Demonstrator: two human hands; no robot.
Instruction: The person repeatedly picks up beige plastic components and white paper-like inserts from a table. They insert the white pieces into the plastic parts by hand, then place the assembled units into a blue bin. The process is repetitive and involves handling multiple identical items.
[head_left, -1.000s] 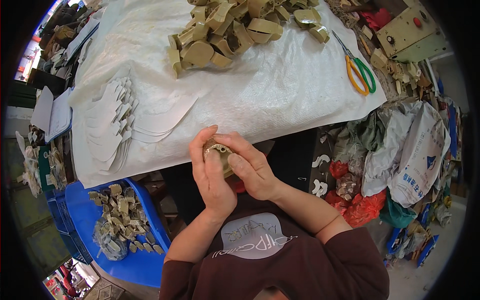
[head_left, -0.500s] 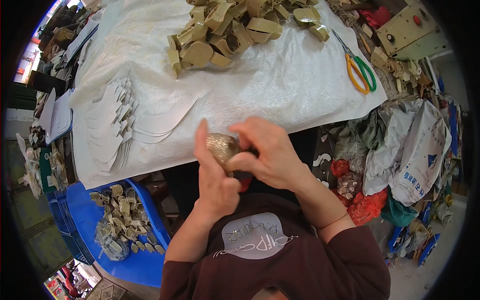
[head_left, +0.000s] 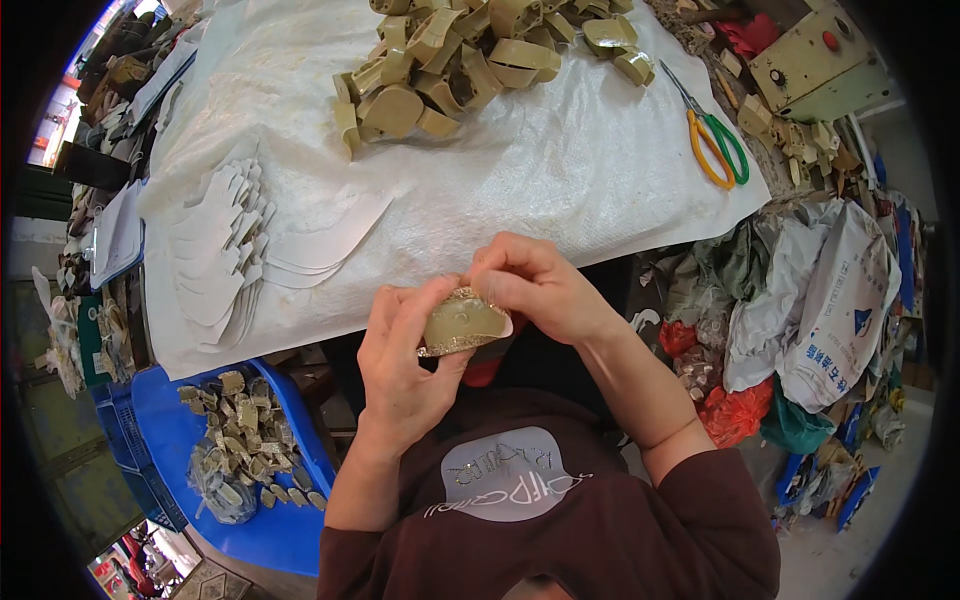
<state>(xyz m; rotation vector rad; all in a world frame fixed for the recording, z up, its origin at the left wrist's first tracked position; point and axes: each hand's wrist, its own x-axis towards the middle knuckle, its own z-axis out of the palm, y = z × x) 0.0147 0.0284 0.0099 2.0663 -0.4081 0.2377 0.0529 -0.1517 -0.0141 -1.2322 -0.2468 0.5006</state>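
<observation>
Head view: the piece in hand is a khaki plastic shell with a glittery gold border, sitting just off the near edge of the white woven sheet, on the person's side of it. The left hand has it properly gripped, thumb underneath and fingers round the back, so that's the hand doing the holding. The right hand is up at the shell's top-right rim with thumb and fingers bunched together. Can't tell if they're actually pinching the border or just pressing on it, the fingers hide that bit.

Orientation is the thing to look at imo. The shell's long axis runs roughly parallel to the sheet's near edge, left end tipped a little toward the person, smooth khaki face up to the camera. So it lies to the right of the left palm, and down-left of the right fingertips. Both hands are on it or right at it, but the right one is way closer to that top-right rim.

As for the rest: loose khaki plastic pieces are heaped on the sheet's far part, curved white cutouts fan out on its left, scissors lie near its right edge, and a blue tray of glittery gold pieces is just past its near-left corner.
</observation>
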